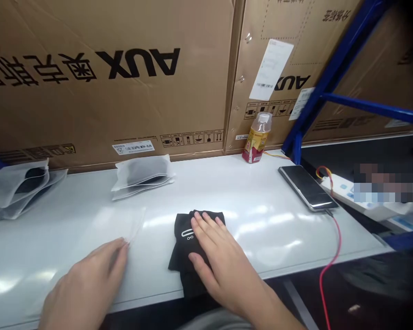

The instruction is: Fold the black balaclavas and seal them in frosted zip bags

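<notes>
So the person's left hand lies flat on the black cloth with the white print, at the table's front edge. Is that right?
Not quite: the head view shows the right hand on the black cloth; the white print and table edge are right.

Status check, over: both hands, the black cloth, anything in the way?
Left hand pinching what looks like a clear bag, blurred. Right hand flat on black cloth. Frosted pouches and phone lie apart from both hands.

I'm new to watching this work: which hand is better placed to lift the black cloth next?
Probably the right hand: it lies flat on the black cloth, while the left hand is off to the side, pinching what looks like a clear bag.
</notes>
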A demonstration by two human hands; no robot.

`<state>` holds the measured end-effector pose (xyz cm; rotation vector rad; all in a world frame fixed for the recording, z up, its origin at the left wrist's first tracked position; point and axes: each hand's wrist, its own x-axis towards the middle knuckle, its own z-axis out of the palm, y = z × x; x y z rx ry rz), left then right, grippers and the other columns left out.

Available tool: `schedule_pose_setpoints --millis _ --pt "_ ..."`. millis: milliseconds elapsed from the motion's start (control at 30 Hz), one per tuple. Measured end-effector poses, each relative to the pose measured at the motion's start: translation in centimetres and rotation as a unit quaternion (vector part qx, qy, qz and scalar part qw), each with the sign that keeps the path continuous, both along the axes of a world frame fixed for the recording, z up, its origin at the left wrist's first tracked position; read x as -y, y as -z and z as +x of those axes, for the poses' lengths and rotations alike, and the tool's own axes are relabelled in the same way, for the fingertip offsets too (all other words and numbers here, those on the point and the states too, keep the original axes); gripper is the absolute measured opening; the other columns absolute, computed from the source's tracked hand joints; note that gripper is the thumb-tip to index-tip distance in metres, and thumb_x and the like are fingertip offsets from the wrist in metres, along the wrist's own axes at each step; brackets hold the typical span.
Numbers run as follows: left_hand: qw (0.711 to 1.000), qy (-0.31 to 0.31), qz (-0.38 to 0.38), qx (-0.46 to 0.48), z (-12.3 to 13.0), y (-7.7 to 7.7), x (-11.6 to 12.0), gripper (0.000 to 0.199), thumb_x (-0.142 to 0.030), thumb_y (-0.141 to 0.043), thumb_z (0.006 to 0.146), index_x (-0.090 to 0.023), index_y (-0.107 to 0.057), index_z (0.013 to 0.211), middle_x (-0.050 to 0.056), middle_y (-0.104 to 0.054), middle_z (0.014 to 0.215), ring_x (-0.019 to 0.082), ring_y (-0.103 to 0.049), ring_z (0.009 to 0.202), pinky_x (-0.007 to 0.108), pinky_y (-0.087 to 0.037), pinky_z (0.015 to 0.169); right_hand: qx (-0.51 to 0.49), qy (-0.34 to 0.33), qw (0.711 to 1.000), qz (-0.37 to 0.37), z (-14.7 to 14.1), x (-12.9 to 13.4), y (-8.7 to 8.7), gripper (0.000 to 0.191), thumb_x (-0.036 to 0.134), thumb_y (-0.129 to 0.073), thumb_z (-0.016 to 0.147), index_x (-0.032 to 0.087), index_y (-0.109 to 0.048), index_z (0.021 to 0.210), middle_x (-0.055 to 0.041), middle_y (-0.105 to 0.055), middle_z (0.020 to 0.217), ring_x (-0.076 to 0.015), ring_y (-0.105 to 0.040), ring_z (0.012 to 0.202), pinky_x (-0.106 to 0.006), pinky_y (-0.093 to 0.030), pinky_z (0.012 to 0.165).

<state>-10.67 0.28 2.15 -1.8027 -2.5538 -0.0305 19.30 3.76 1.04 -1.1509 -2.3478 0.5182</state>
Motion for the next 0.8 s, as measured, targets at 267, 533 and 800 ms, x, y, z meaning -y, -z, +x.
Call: schedule_pose_setpoints --millis 267,533,800 --pt "0.992 0.09 0.026 0.084 6.0 -1.5 0.0 0.039 -0.058 -0.04 0.1 -0.037 -0.073 0.104 -0.002 -0.08 0.12 0.029 -0.08 0.085 0.04 -0.063 0.065 -0.005 -0.008 1.0 0.002 0.2 0.0 0.0 0.063 0.029 -0.049 0.107 0.014 -0.033 0.166 -0.0117 -0.033 0.172 -0.0303 -0.03 0.16 -0.059 -0.031 0.129" --pt "0.98 0.15 0.07 0.112 5.8 0.2 -0.8 0.046 -0.06 -0.044 0.101 -0.03 -0.071 0.124 0.006 -0.07 0.142 0.035 -0.065 0.133 0.051 -0.06 0.104 -0.014 -0.009 1.0 -0.007 0.3 0.0 -0.1 0.059 0.03 -0.049 0.107 0.019 -0.037 0.164 -0.0107 -0.034 0.172 -0.0297 -0.03 0.16 -0.06 -0.031 0.129" --pt "0.983 0.139 0.084 0.088 4.1 1.7 -1.8 0.046 -0.058 -0.046 0.101 -0.027 -0.075 0.117 0.008 -0.068 0.145 0.036 -0.063 0.136 0.053 -0.058 0.107 -0.015 -0.006 1.0 -0.016 0.3 -0.1 -0.2 0.059 0.03 -0.049 0.107 0.02 -0.038 0.164 -0.0094 -0.035 0.172 -0.0291 -0.03 0.16 -0.06 -0.03 0.129"
